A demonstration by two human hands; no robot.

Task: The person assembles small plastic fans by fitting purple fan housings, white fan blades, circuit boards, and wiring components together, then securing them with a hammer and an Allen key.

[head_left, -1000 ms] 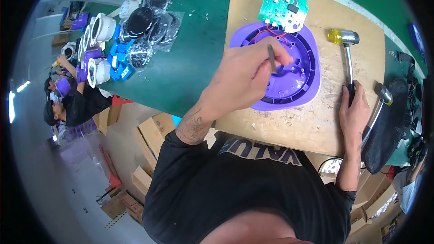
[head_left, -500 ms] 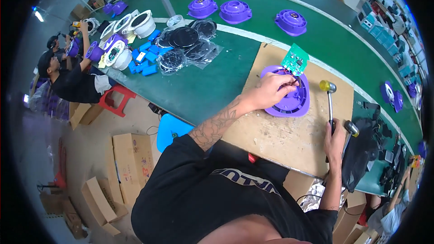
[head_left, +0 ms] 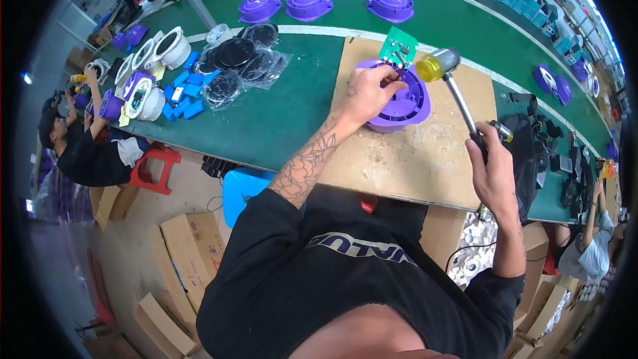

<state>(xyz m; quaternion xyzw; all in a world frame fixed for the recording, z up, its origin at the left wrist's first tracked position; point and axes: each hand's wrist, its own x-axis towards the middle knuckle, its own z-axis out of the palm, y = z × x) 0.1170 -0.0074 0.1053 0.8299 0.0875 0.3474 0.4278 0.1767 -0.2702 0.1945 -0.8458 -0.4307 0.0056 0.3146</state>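
while right hand (head_left: 493, 169) grips mallet (head_left: 460, 103) — left hand (head_left: 371, 95) overhangs housing (head_left: 420, 113) (purple).

Wears a loose black shirt (head_left: 266, 286) with a wide, rounded neckline (head_left: 369, 304). Bears across the chest a curved strip of dark block lettering (head_left: 362, 247) on a pale ground. Has a left sleeve (head_left: 256, 223) and a right sleeve (head_left: 498, 290), both plain black, ending near the elbows. Shows on the left forearm (head_left: 318, 153) a fine-lined, dark floral tattoo (head_left: 300, 171) with broad petals; on the right forearm (head_left: 510, 239), fainter marks, indistinct. Has bare hands (head_left: 493, 169).
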